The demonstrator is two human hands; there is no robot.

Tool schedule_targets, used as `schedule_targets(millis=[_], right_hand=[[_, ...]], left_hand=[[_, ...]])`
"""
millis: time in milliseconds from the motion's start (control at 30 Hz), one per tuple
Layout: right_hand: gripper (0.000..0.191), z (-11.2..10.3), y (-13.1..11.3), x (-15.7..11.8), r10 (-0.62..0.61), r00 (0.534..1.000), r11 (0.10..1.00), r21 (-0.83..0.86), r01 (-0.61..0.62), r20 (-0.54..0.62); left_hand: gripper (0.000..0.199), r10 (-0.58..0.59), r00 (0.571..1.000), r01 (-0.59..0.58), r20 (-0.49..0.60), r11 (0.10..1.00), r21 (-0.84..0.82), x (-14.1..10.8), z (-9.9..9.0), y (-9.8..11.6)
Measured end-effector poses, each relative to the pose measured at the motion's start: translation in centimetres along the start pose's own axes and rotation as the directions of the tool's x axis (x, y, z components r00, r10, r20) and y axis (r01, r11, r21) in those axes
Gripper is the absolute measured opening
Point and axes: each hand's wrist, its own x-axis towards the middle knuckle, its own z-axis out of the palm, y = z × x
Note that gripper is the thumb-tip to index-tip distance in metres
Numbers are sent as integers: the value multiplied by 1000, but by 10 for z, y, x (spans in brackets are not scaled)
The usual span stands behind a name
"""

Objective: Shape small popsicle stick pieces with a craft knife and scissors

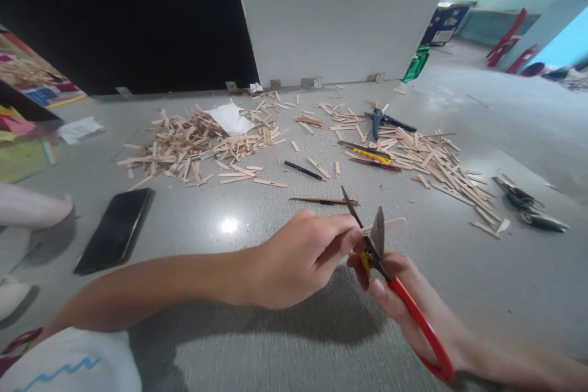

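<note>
My left hand point(298, 260) is closed in a pinch on a thin pale wooden stick point(395, 222), whose free end points right. In my right hand point(416, 300) is a pair of scissors point(427, 331) with red handles, its dark blades spread apart on either side of the stick close to my left fingertips. A small yellow part shows by my right fingers; what it belongs to is unclear. Just beyond my left hand a thin brass-coloured craft tool point(316, 201) lies on the grey table point(220, 343). Past that lies a black pen-like tool point(304, 170).
Wooden stick pieces lie in a left heap point(184, 144) and a right heap point(441, 165). Near the right heap are a yellow cutter point(374, 156) and dark blue clamp-like tool point(376, 122). A phone point(117, 229) lies left, black pliers-like tools point(528, 205) right. Upright panels point(340, 18) stand behind.
</note>
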Motion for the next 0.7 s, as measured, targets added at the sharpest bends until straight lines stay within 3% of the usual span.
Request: schedule_targets(millis=[700], right_hand=[[62,0,-18,12,14,998,998,55,-17,54]], left_hand=[[32,-43,999,44,7,998,-40,1,2,1]])
